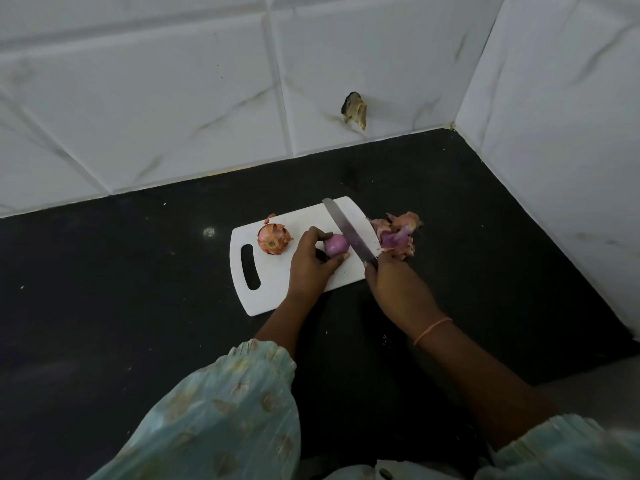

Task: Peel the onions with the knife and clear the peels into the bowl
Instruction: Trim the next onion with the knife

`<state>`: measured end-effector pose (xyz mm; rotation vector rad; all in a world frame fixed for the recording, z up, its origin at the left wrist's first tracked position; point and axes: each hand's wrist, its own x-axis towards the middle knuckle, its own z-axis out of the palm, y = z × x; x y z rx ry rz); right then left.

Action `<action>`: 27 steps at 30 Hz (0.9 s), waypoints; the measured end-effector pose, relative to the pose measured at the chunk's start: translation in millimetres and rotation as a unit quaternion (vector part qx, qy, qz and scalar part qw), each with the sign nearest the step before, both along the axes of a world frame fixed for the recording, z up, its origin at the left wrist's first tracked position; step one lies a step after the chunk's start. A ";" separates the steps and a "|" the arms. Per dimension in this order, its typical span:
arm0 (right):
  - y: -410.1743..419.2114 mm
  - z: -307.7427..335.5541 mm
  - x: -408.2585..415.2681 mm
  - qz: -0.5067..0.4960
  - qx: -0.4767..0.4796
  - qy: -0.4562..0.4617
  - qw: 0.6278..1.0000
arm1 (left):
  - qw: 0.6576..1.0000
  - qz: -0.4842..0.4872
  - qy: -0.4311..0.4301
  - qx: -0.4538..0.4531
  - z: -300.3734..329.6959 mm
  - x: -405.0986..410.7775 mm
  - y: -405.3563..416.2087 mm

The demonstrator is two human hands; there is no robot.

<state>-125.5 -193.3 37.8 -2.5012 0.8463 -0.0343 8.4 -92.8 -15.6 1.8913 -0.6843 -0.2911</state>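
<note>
unpeeled onion [273, 240] sits on the left of the white cutting board [277, 282], on the dark surface [121, 306] | my left hand [311, 261] grips the peeled onion [336, 244] mid-board | my right hand [394, 282] grips the knife [348, 230], blade beside that onion | peels [398, 233] piled at the board's right edge

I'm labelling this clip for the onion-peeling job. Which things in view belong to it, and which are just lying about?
Part of the job:
- peeled onion, held by left hand
- knife, held by right hand
- unpeeled onion
- peels
- cutting board

Just lying about:
- brown scrap on wall tile

No bowl in view.
</note>
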 end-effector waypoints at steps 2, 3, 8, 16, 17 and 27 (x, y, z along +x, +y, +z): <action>3.9 5.5 5.1 0.001 -0.032 0.027 0.999 | 1.000 -0.004 -0.007 0.005 -0.7 1.2 -0.8; 5.0 7.7 7.7 0.002 -0.046 0.033 0.998 | 1.000 -0.005 -0.011 0.010 -0.9 1.8 -1.1; 2.1 9.9 11.1 0.026 -0.086 0.041 0.995 | 0.998 -0.018 -0.051 0.014 -4.1 5.2 -3.1; -3.2 5.1 14.2 0.037 -0.090 0.038 0.995 | 0.998 -0.017 -0.062 0.020 -7.1 8.1 -6.5; -3.8 4.2 13.7 0.040 -0.091 0.041 0.994 | 0.997 -0.020 -0.065 0.022 -7.5 7.7 -6.5; -29.2 -1.0 11.7 0.062 0.050 0.039 0.996 | 0.997 -0.023 -0.065 0.027 -7.1 8.2 -9.0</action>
